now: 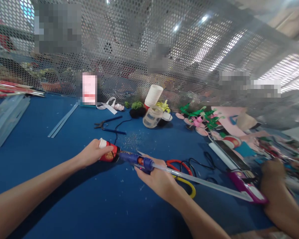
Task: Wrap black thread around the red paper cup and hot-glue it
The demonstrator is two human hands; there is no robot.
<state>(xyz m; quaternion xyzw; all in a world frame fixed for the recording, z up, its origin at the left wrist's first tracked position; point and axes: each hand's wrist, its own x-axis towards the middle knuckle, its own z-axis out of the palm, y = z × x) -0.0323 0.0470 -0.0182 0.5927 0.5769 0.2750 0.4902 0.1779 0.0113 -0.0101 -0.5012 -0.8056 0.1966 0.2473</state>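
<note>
- A red paper cup (pixel 109 154) with a white end is held tipped on its side over the middle of the blue table (pixel 89 209).
- The left hand (pixel 91 154) is clamped on the cup, thumb along its upper side.
- A blue glue gun (pixel 129 158) points at the cup's right end; whether its tip touches cannot be told.
- The right hand (pixel 158 179) is wrapped around the glue gun, and the two hands are apart from each other.
- A long translucent glue stick (pixel 201 182) juts from the back of the gun, slanting down to the right.
- Scissors with a red and a yellow handle (pixel 193 192) lie beside the right hand, partly hidden by it.
- Blue-handled pliers (pixel 103 125) lie open beyond the cup; a thin black strand runs from a black ball of yarn (pixel 137 113) toward the cup.
- Just right of the yarn are a clear plastic container (pixel 149 120) and, behind it, a leaning stack of white cups (pixel 154 94).
- Pale blue strips (pixel 8 118) lie at the far left.
- Green and pink craft pieces (pixel 201 120) cluster at the right, with another person's arm (pixel 280 199) nearby.
- A perforated metal screen (pixel 129 53) stands behind everything.
</note>
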